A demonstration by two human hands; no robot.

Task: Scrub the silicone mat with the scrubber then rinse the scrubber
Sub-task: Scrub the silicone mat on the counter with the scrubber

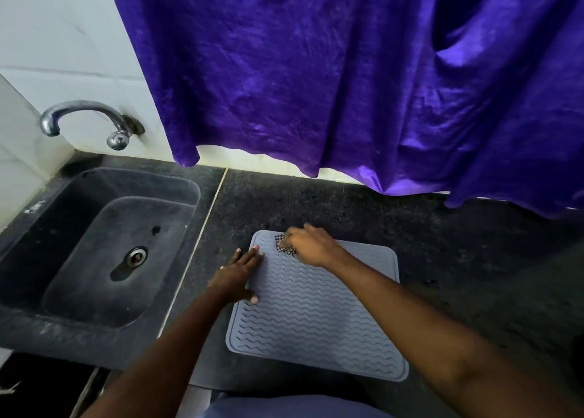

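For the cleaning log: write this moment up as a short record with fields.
workpiece: grey square silicone mat with wavy ribs, flat on the dark speckled stone counter
tool: checked black-and-white scrubber, on the mat near its far left corner
right-hand grip: fingers curled round the scrubber
left-hand grip: straight fingers pressing the mat's left edge
basin: dark stone sink, left of the mat
water: no stream visible at the curved chrome tap
backdrop: purple curtain hanging behind the counter
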